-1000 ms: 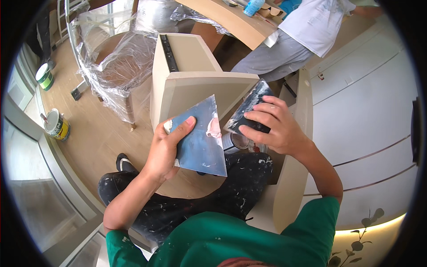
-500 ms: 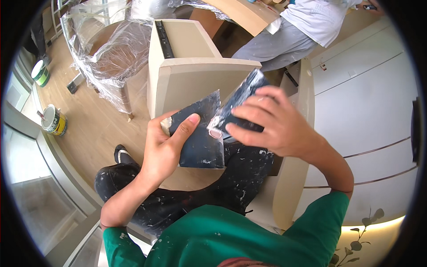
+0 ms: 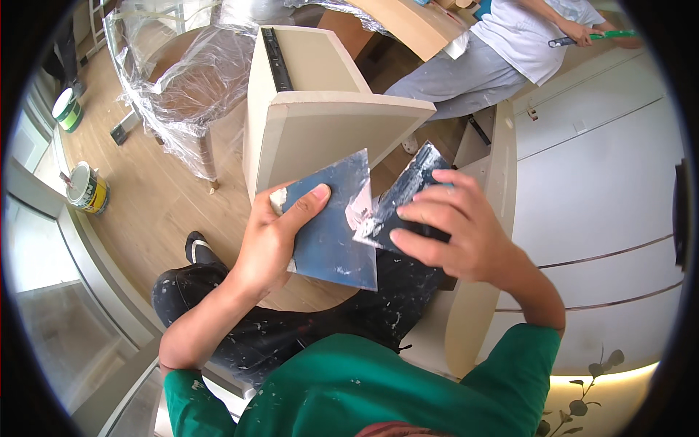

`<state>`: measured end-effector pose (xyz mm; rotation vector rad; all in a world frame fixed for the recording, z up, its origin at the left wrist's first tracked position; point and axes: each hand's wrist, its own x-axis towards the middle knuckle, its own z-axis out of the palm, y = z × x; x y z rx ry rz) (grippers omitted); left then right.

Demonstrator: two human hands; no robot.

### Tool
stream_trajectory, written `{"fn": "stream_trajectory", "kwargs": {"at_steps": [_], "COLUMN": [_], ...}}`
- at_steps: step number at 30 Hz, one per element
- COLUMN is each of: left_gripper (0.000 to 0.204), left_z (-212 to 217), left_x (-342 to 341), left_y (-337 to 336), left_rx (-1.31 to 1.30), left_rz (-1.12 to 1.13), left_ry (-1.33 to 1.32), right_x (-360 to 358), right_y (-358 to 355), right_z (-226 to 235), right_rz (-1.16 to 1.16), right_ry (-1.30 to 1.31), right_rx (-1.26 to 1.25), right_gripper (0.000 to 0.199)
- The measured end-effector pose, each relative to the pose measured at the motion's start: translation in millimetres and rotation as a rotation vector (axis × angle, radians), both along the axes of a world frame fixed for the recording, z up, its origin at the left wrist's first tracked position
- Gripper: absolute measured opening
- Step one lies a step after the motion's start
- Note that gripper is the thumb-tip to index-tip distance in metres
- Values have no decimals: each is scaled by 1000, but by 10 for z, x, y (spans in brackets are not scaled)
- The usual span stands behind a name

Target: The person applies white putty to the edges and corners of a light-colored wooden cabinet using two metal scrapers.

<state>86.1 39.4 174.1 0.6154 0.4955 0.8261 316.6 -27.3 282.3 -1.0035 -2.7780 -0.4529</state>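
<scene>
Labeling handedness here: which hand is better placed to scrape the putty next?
Right, probably. The right hand holds the smaller scraper, its edge on the putty; the left hand only supports the wide blade.

A light wooden floor [image 3: 156, 193] runs under a chair wrapped in clear plastic sheeting [image 3: 193, 69]. Left of the chair, two paint cans [image 3: 87, 188] stand near a pale wall base. Right of the chair rises a beige cabinet carcass [image 3: 320, 116], and beyond that white cabinet doors [image 3: 597, 175] with warm strip light below.
</scene>
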Motion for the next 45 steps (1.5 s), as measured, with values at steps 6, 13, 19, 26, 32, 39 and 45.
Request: {"fn": "stream_trajectory", "kwargs": {"at_steps": [6, 13, 19, 26, 32, 39, 45], "left_gripper": [39, 36, 32, 26, 26, 29, 30], "left_z": [-25, -90, -209, -359, -355, -347, -330], "left_x": [69, 112, 262, 231, 227, 226, 219], "left_y": [-47, 36, 123, 161, 106, 75, 26], "left_rx": [-243, -65, -184, -10, 45, 140, 187], "left_rz": [-105, 148, 372, 486, 478, 435, 371], "left_ry": [-116, -127, -142, -30, 27, 133, 205], "right_x": [175, 336, -288, -469, -496, -437, -319], "right_y": [-14, -43, -143, -141, -113, -173, -206], "right_z": [-528, -607, -950, -712, -676, -752, -650], "right_rz": [23, -267, -306, -346, -368, -447, -507], "right_ry": [268, 534, 1557, 1263, 1129, 1089, 830], "right_rx": [72, 11, -298, -446, -631, -893, -954], "right_gripper": [34, 39, 38, 37, 35, 38, 45]}}
